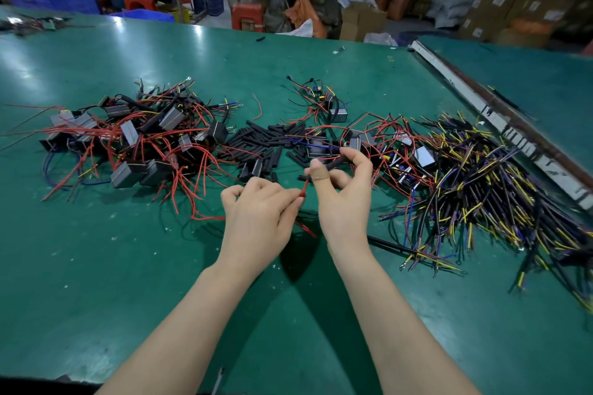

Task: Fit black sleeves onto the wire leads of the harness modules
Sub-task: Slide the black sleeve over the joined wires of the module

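I hold a black sleeve (333,163) in my right hand (345,199), thumb and fingers closed on it, just above the bench (134,266), while my left hand (260,212) pinches the end of a red wire (303,191) right at the sleeve's near mouth; the wire looks barely started in, if at all. Judging by the piles, much is left: loose sleeves (266,144) lie heaped just beyond my hands, a tangle of modules (134,141) with red leads sits to the left, and a big bundle of yellow and black wires (481,189) spreads to the right. I can read no label or writing anywhere; the printing on the far boxes (500,6) is too small.
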{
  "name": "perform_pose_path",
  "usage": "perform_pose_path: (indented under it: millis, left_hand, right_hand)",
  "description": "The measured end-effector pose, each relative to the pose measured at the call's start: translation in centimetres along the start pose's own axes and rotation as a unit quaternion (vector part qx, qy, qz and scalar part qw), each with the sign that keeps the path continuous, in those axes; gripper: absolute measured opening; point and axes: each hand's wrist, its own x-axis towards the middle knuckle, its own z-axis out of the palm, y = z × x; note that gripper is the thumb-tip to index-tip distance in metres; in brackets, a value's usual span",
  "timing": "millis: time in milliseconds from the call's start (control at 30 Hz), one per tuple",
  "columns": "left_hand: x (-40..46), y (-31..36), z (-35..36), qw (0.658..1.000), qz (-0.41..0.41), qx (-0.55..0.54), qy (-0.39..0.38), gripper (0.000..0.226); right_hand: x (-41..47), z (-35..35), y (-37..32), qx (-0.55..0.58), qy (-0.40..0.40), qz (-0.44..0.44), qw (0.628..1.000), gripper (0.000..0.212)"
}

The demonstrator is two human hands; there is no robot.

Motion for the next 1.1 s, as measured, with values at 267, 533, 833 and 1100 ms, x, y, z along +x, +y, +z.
perform_pose_path:
  millis: [267,533,833,1100]
  left_hand:
    - [0.0,-0.2,-0.1,0.998,-0.054,-0.019,0.002,0.016]
    - [0.0,-0.1,-0.2,0.999,-0.041,-0.029,-0.006,0.021]
    - [0.2,-0.1,-0.2,0.994,-0.083,-0.069,-0.004,0.024]
    - [0.3,-0.3,-0.3,0.994,-0.075,-0.072,-0.022,0.022]
  right_hand:
    - [0.4,-0.5,0.2,-0.032,-0.067,0.009,0.997,0.042]
    - [0.4,-0.9,-0.4,0.041,-0.128,0.024,0.991,0.037]
    - [0.9,-1.6,-0.7,0.005,-0.17,-0.021,0.985,0.028]
    - [1.0,-1.7,-0.3,-0.035,-0.143,-0.026,0.989,0.022]
